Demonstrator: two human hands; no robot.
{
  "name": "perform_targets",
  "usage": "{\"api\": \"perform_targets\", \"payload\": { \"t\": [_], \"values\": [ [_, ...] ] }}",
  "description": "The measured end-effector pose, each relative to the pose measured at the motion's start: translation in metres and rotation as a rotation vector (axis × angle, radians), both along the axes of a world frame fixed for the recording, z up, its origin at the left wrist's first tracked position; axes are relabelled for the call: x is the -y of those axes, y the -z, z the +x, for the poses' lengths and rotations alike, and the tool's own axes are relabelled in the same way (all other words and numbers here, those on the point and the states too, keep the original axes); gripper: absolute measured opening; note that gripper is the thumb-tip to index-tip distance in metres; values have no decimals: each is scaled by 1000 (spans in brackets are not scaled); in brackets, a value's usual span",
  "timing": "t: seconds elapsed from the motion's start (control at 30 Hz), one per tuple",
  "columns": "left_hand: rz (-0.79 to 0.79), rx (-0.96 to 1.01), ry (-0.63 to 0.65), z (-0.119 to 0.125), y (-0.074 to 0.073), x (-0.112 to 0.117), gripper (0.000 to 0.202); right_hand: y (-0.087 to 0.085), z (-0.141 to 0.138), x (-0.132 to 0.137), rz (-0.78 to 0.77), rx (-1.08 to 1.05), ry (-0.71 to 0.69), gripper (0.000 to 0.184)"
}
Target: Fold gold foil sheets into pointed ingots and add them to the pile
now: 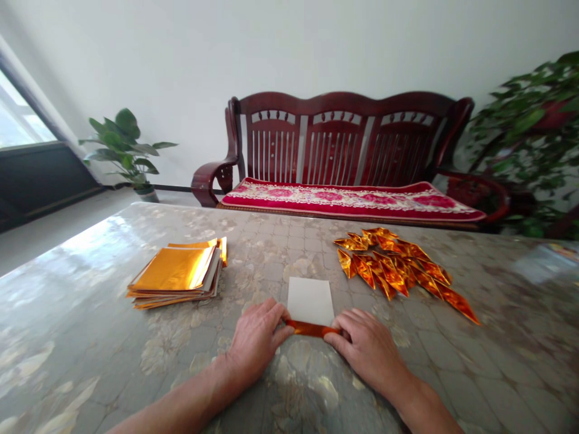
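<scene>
The left hand (256, 337) and the right hand (368, 349) are curled narrowly, with the fingers closed on opposite ends of a narrow, glossy orange-gold folded band (312, 328), apparently so that the fold is kept tight. The band lies along the near edge of a white rectangular paper sheet (310, 301), laid flat on a glossy, patterned tabletop (271, 241). A squared stack of gold foil sheets (176, 274) is placed to the left, and a loose heap of pointed, folded gold foil pieces (393, 265) to the right. Beyond, a dark red wooden bench (332, 150) with a red floral cushion (344, 199) is seen.
</scene>
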State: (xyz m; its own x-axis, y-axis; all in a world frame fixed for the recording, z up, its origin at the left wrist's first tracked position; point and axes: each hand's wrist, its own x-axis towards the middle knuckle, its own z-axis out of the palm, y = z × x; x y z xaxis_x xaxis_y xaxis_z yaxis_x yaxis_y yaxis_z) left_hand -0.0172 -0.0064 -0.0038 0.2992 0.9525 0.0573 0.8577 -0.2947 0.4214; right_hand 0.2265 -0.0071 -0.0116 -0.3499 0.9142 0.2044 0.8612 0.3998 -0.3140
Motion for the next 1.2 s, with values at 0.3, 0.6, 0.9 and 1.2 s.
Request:
{"api": "perform_targets", "payload": {
  "t": [0.3,0.6,0.9,1.2],
  "values": [
    [-10,-66,-27,2,-2,-1,12,-3,4,-1,11,36,-120,22],
    [-15,-111,-33,2,-7,2,18,-8,1,2,-12,39,-180,21],
    [-3,-147,-38,4,-9,3,21,-8,-6,1,19,100,-117,24],
    [-20,-227,-35,7,-12,2,24,-5,-10,-2,42,124,-48,28]
  ]
}}
